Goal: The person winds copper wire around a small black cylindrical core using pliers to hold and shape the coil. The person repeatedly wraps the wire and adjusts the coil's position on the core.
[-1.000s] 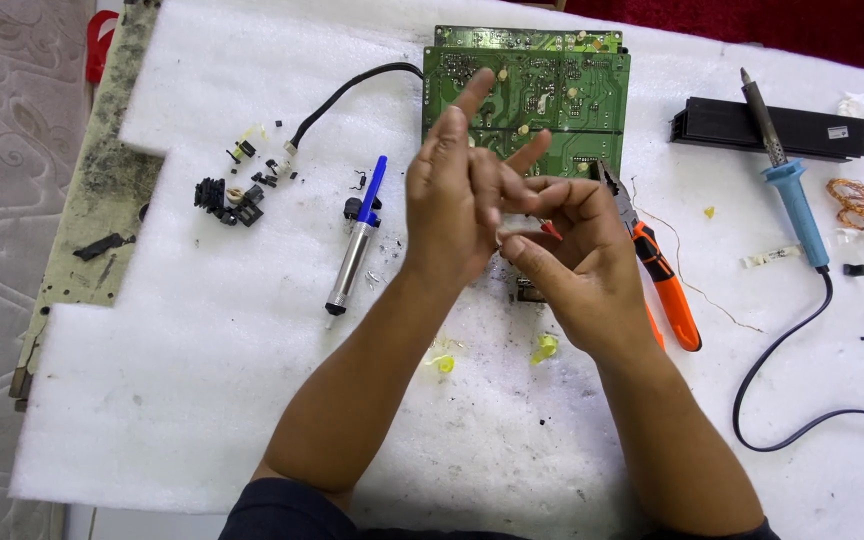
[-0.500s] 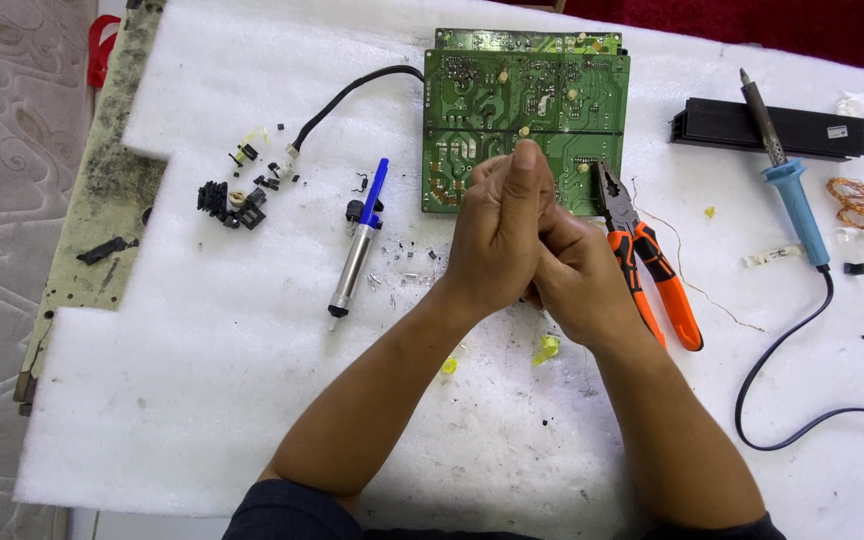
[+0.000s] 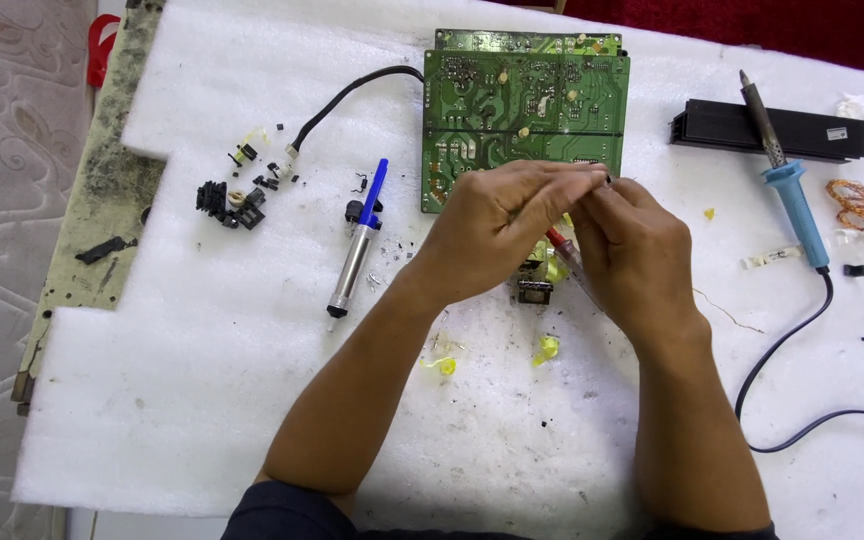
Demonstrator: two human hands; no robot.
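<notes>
Hands together: my left hand (image 3: 497, 230) and right hand (image 3: 632, 250) pinch a tiny part, raised before the circuit board (image 3: 522, 110); red-handled tool (image 3: 564, 250) beneath.

A small white rectangular label (image 3: 837, 133) sits at the right end of the long black bar (image 3: 752, 128), nothing else.

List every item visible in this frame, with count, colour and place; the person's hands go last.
Foam sheet: one, white, covers the table.
Circuit board: one, green, top centre.
Desoldering pump: one, silver and blue, left of the hands.
Soldering iron: one, blue handle, right.
Black bar: one, under the iron's tip.
Loose components: several, black, far left.
Copper wire coil: one, right edge.
Yellow tape scraps: a few, below the hands.
Left hand: fingertips pinched together with the right hand; what they hold is hidden.
</notes>
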